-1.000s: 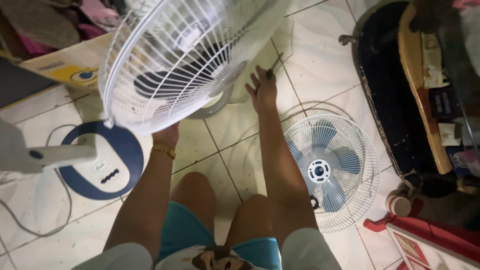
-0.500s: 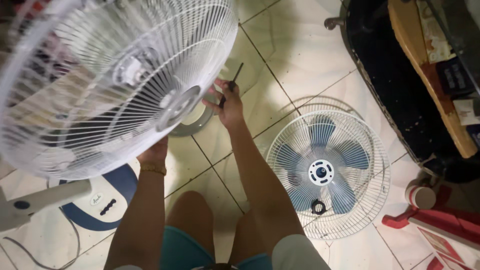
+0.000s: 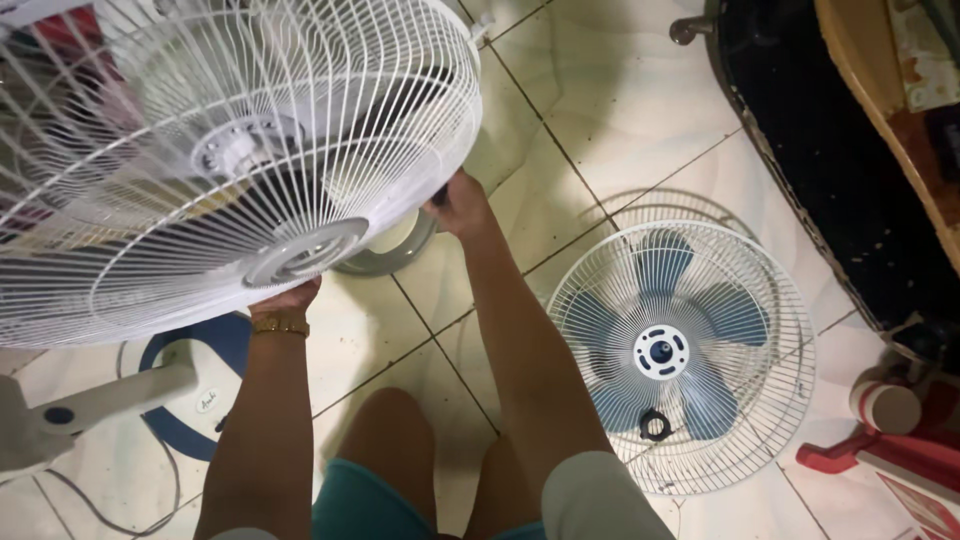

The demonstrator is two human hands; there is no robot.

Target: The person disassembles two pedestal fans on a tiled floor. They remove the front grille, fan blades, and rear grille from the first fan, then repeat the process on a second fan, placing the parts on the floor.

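Head view: left hand (image 3: 283,300) props the white fan cage (image 3: 230,150) from below, its grip hidden; right hand (image 3: 458,205) is closed on the cage's right rim. Best to keep the cage steady over the tiled floor (image 3: 600,110), clear of the blue-bladed fan (image 3: 682,352) lying near the floor's right edge.

The cream tiled floor (image 3: 620,110) carries a loose fan grille with blue blades (image 3: 680,355) lying flat. A blue-and-white fan base (image 3: 190,400) and a grey cable (image 3: 120,505) also rest on it.
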